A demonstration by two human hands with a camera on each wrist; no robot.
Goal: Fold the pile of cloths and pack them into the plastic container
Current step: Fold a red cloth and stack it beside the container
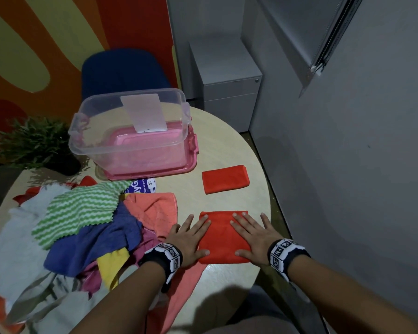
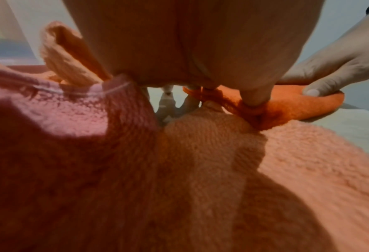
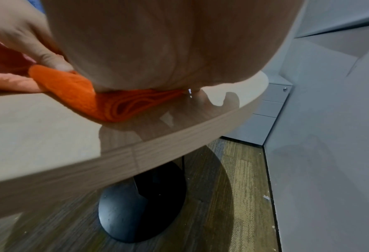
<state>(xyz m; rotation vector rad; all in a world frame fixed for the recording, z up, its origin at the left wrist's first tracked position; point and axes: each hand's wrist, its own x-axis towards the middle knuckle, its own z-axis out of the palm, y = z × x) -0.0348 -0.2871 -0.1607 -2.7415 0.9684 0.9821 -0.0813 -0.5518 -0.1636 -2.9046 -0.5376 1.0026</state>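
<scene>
On the table, the container stands behind the pile of cloths at my left; one folded cloth lies behind the cloth under my hands.

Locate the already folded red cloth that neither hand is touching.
In the head view, the folded red cloth lies on the round table, right of the plastic container, beyond the cloth under both hands.

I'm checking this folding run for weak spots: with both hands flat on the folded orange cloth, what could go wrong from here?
1. The folded orange cloth lies near the round wooden table's edge; a push could slide it off.
2. The left hand also rests on the loose salmon cloth, which may drag along.
3. The clear plastic container sits upside down on its pink lid, so packing needs it turned first.
</scene>
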